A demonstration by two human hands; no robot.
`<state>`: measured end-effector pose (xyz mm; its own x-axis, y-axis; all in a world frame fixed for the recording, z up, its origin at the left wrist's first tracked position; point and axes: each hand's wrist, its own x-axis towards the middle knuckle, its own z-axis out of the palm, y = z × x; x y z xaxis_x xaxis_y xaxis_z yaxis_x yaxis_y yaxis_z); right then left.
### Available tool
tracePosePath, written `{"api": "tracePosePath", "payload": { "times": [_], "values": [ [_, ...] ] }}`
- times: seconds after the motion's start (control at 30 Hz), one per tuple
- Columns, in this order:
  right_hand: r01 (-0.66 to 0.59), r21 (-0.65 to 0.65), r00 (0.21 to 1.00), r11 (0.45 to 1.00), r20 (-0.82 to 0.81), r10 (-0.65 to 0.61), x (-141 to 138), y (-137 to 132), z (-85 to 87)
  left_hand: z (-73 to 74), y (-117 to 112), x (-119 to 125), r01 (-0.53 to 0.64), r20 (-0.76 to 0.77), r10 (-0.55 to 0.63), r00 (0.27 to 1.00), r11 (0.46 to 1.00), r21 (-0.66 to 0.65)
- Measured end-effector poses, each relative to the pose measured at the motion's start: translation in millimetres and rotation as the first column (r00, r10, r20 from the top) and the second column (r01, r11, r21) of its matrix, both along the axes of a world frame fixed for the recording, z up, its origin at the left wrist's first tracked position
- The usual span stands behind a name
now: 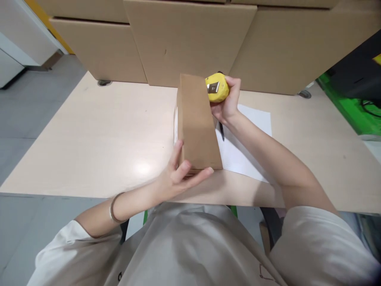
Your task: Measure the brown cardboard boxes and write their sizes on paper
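Note:
A brown cardboard box (198,123) stands tilted over the table in front of me, its long narrow side toward my view. My left hand (178,174) grips its near lower left corner, thumb on the left side and fingers along the near end. At the far right edge of the box, my right hand (228,99) is wrapped round a yellow tape measure (218,88) with a metal clip. No pulled-out blade shows from this side. Under the right wrist, a black pen (222,131) lies on a white sheet of paper (245,149).
Large cardboard boxes (190,39) are stacked like a wall along the back of the pale wooden table (104,135). At the right are a green surface (342,107) and a dark object with a cable. The table's front edge runs close to my body.

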<state>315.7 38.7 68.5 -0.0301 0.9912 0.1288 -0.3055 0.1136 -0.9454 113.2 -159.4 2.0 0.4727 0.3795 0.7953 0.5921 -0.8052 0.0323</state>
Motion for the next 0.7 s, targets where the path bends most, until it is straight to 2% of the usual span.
{"api": "tracePosePath", "payload": {
  "times": [0.03,0.07,0.13,0.2,0.27,0.4,0.47,0.5,0.53,0.6,0.7],
  "values": [
    [0.007,-0.005,1.0,1.0,0.004,-0.007,-1,0,-1.5,2.0,-2,6,-0.031,-0.002,0.032,0.999,0.987,0.157],
    [0.0,-0.006,1.0,1.0,0.007,0.0,0,-1,-1.4,6.1,-3,10,-0.057,0.006,0.057,0.998,0.964,0.26],
    [-0.043,-0.005,0.998,0.999,0.036,0.043,5,-3,3.3,16.9,-2,10,-0.083,0.028,0.078,0.997,0.949,0.305],
    [-0.095,-0.031,0.989,0.995,0.112,0.098,13,-4,12.3,25.1,-1,6,-0.06,0.029,0.054,0.998,0.96,0.274],
    [-0.109,-0.075,0.975,0.991,0.185,0.121,22,-3,23.5,25.1,-1,-1,-0.021,0.02,0.017,1.0,0.971,0.237],
    [-0.112,-0.093,0.965,0.989,0.226,0.13,44,4,47.5,2.9,-3,-18,-0.06,0.006,0.06,0.998,0.981,0.183],
    [-0.149,-0.071,0.956,0.986,0.246,0.162,53,7,60.2,-5.2,-3,-26,-0.043,-0.022,0.044,0.999,0.997,0.067],
    [-0.185,-0.075,0.946,0.98,0.257,0.199,57,8,66.8,-3.9,-3,-30,-0.019,-0.03,0.018,0.999,1.0,-0.009],
    [-0.235,-0.096,0.93,0.967,0.266,0.252,60,8,73.5,2.1,-1,-34,0.002,-0.023,-0.004,1.0,0.997,-0.077],
    [-0.355,-0.177,0.878,0.918,0.273,0.392,63,7,86.6,29.1,8,-41,-0.02,0.032,0.025,0.999,0.987,-0.158],
    [-0.471,-0.272,0.787,0.839,0.299,0.539,58,1,104.1,92.3,42,-42,-0.126,0.199,0.168,0.965,0.97,-0.21]
  ]
}}
